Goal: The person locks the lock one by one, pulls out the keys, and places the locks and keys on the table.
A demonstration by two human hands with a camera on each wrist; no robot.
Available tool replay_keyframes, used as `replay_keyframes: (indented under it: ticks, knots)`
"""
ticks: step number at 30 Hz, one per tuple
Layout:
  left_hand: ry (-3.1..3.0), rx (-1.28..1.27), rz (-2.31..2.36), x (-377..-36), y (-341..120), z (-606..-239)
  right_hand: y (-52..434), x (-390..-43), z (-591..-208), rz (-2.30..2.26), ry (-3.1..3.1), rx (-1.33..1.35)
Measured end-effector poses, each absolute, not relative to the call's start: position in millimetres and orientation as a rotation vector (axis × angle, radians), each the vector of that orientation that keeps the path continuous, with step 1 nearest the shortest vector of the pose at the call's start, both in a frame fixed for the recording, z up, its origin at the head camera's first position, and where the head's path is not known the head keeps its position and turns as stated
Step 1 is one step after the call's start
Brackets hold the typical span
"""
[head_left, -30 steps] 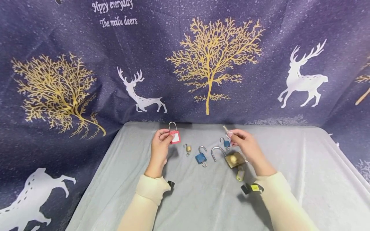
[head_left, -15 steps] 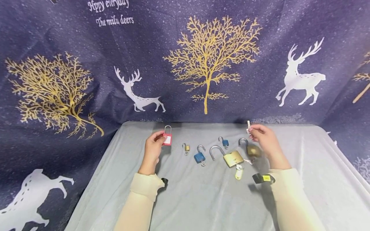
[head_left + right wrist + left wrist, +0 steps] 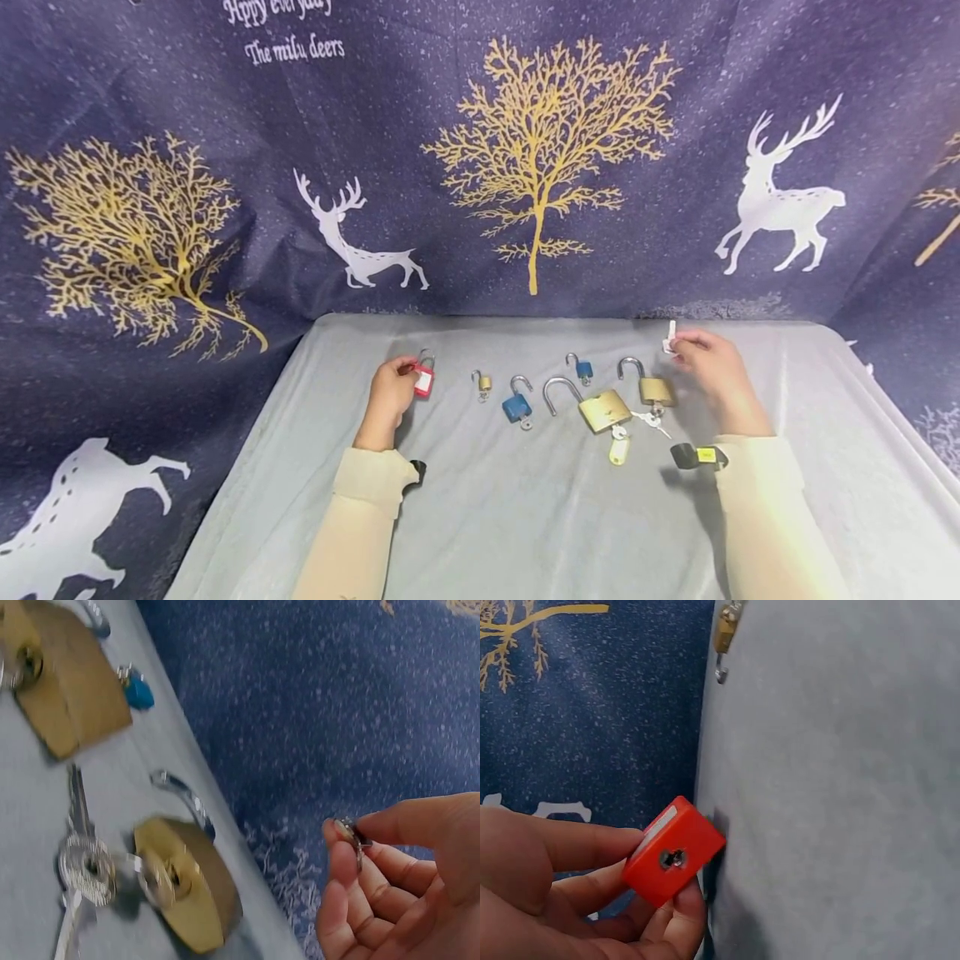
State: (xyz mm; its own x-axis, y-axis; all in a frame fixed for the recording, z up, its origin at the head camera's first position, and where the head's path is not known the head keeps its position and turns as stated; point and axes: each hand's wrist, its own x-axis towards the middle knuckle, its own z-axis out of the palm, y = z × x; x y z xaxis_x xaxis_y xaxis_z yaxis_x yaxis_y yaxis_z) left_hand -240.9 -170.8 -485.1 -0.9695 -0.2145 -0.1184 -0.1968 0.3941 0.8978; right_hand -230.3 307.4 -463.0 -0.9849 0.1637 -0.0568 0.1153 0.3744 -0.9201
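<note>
My left hand (image 3: 403, 379) grips a red padlock (image 3: 423, 381) by its body, low over the grey table's left part. In the left wrist view the red padlock (image 3: 673, 852) shows its keyhole, with fingers (image 3: 592, 846) curled round it. At the back right, my right hand (image 3: 681, 347) pinches a small key with a white tag (image 3: 671, 337) above the cloth. The right wrist view shows that key (image 3: 351, 834) between thumb and forefinger. Just left of this hand lies a medium brass padlock (image 3: 654, 389), its shackle swung out.
A row of unlocked padlocks lies across the grey table (image 3: 525, 517): a tiny brass one (image 3: 483, 383), a blue one (image 3: 517, 407), a small blue one (image 3: 582, 367) and a large brass one (image 3: 604, 409) with a tagged key (image 3: 617, 451). Loose keys (image 3: 651, 420) lie nearby. A dark printed curtain (image 3: 480, 167) hangs behind.
My left hand has lowered the red padlock and drawn it left. The right hand has carried the key to the right, uncovering the medium brass padlock.
</note>
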Motion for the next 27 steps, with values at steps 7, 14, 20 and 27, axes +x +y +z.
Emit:
replay_keyframes:
  ticks: [7, 14, 20, 27]
  knots:
    - [-2.719, 0.37, -1.426, -240, -173, -489, 317, -229, -470, 1.662, -2.634, -0.347]
    - [-2.829, 0.312, -1.14, -240, -171, -487, 323, -230, -474, 1.66, -2.687, -0.347]
    - [-2.841, 0.216, -0.994, -243, -171, -488, 334, -229, -479, 1.625, -2.778, -0.356]
    - [-2.842, 0.317, -0.978, -239, -159, -486, 339, -226, -479, 1.542, -2.864, -0.348]
